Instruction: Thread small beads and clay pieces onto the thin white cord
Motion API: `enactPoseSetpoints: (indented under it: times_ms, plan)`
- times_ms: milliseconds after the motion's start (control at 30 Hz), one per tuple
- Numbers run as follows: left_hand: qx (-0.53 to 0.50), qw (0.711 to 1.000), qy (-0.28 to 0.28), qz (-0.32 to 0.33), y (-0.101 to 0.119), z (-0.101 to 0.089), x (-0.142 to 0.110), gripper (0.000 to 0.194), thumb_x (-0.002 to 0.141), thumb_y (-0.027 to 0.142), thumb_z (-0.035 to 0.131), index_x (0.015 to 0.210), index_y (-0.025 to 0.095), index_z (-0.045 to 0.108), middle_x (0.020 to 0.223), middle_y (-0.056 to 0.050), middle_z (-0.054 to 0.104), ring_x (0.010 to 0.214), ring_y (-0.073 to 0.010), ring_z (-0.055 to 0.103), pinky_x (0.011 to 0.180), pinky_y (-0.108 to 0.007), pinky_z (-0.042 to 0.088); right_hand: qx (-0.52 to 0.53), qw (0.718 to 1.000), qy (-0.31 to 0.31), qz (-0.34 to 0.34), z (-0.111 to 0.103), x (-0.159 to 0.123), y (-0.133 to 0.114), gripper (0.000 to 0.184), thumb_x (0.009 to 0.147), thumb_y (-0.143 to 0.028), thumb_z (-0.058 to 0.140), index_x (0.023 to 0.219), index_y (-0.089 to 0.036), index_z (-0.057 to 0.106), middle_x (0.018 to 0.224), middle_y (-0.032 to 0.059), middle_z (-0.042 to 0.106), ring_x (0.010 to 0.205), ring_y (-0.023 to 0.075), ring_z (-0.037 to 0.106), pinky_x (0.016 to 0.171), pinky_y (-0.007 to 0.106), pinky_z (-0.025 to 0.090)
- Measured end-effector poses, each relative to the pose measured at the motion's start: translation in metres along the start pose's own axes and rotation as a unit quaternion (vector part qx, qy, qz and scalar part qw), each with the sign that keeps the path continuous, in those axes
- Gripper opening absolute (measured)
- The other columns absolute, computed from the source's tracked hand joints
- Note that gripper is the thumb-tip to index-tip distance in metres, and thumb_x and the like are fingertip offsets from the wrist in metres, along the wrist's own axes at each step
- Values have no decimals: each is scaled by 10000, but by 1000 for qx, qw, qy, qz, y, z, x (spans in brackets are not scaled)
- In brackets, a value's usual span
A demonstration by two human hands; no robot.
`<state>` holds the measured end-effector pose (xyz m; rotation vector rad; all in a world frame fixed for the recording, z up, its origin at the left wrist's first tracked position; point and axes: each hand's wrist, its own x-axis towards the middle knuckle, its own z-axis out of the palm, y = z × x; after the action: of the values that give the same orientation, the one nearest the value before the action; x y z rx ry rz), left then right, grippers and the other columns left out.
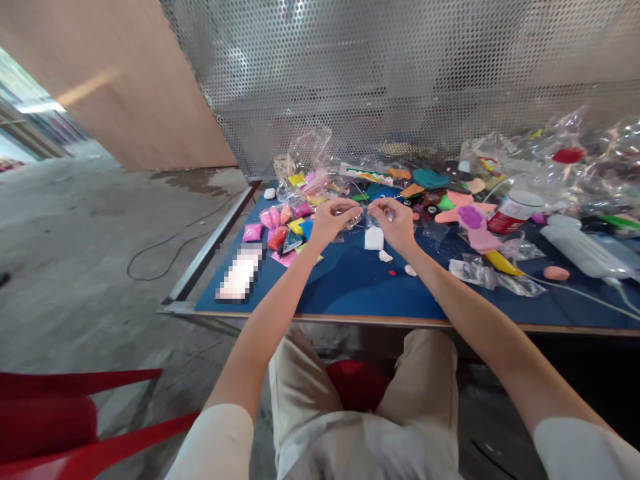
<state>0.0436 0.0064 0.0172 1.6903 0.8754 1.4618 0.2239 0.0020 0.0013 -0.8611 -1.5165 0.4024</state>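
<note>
- The left hand (337, 217) is pinching clear plastic (355, 220) between thumb and fingertips, above the blue surface (345, 290).
- The right hand (393, 218) is facing it, just apart, thumb curling close to the fingers; whether it is also gripping the plastic, I cannot tell.
- A white block (374, 239) is lying on the surface just below the hands, a small pale lump (385, 256) sitting beside it.
- Colourful packets (279, 237) are clustering near the left forearm.
- A red and white tub (515, 212) and a translucent bottle (583, 247) are resting to the right.
- A perforated metal sheet (370, 73) is standing behind.
</note>
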Motion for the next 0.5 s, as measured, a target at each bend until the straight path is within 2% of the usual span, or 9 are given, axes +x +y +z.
enactPoseSetpoints:
  times_ms: [200,500]
  plan:
    - [58,998,-1,15,8,-4,-1,403,712,596,850,824,211,818,722,-38,735,553,-110,525,484,-248,344,-6,999,-35,5,-5,2,-5,224,893,-427,689,822,-234,777,848,26,788,775,193,694,773,336,543]
    - [121,992,-25,30,13,-12,-1,364,813,562,772,882,211,839,804,-61,780,610,-135,560,541,-266,382,-56,995,-74,-28,-11,9,-8,172,896,-350,673,796,-244,765,833,21,775,796,203,666,839,374,525]
